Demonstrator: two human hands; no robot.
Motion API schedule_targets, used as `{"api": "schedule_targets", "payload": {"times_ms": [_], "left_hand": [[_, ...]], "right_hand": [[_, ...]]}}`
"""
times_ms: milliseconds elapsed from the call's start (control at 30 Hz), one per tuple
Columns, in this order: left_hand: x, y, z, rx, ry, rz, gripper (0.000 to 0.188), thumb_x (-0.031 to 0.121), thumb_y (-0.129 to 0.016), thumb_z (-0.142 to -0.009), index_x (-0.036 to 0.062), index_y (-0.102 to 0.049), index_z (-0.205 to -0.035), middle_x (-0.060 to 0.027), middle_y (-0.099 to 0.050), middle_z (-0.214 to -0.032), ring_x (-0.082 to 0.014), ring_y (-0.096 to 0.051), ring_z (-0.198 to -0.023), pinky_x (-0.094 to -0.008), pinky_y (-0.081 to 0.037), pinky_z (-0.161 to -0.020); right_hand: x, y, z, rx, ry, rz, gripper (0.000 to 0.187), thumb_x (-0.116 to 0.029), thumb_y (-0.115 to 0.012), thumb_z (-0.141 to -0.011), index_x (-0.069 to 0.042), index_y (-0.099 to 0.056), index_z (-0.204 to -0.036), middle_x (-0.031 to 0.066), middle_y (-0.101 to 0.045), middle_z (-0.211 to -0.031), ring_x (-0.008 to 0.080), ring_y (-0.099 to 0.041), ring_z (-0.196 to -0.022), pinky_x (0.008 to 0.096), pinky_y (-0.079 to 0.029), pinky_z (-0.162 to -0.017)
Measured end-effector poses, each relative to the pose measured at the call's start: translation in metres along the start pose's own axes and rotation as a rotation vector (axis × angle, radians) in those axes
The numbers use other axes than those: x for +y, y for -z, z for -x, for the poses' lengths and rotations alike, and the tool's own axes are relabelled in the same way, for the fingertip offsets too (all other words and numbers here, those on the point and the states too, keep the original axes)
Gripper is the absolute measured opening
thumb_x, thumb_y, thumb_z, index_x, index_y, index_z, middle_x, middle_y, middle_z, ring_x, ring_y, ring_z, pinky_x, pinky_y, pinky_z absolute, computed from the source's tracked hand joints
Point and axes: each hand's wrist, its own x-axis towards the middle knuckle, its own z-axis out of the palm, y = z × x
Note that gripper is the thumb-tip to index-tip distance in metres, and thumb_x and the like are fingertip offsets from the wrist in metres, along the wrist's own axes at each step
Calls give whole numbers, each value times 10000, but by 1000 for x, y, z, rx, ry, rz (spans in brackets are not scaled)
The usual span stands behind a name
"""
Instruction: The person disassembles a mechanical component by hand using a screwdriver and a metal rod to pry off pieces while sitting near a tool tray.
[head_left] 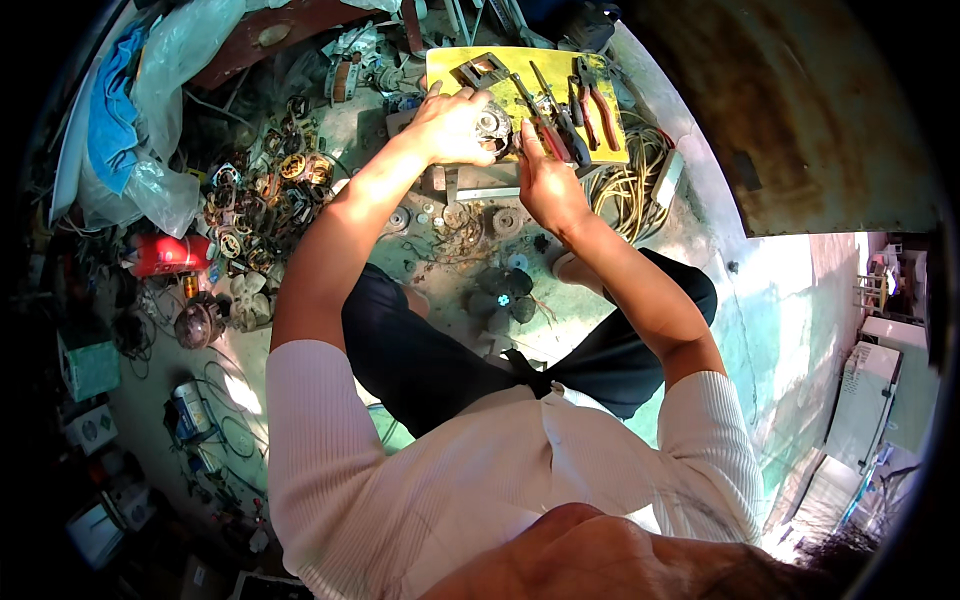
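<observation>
My left hand [455, 128] is closed around a round grey metal motor part [491, 122] above a yellow board [453, 62]. Just right of that part is my right hand [549, 188], its index finger pointing up and its other fingers bent. Something small and dark may sit at its fingertips, but I cannot make it out. Close by on the board lie a red-handled screwdriver [550, 135], a dark-handled tool [575, 143] and red-handled pliers [606, 118]. A square dark metal piece [484, 70] lies near the board's far edge.
Left of my arms, motor windings and scrap parts [265, 185] are heaped beside a red cylindrical container [168, 254]. Coiled yellowish cable [634, 195] lies right of the board. On the floor between my legs is a dark fan blade [503, 296]. A rusty panel [830, 110] stands at upper right.
</observation>
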Motion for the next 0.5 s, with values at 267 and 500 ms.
{"api": "schedule_targets", "payload": {"times_ms": [267, 500], "left_hand": [[-8, 6, -6, -75, -108, 12, 950, 376, -845, -598, 128, -454, -1427, -188, -582, -1322, -372, -564, -1237, -571, -261, -1180], [-7, 8, -16, -133, -105, -13, 926, 360, -853, -588, 178, -462, -1408, -142, -578, -1334, -342, -532, -1281, -562, -260, -1191]], "right_hand": [[29, 17, -2, -195, 290, 97, 679, -59, -567, -923, -108, -323, -1555, 267, -671, -920, 420, -679, -864, 453, -556, -722], [61, 13, -22, -105, 544, 93, 788, -61, -629, -871, -223, -310, -1573, 154, -663, -817, 379, -664, -1025, 391, -572, -817]]}}
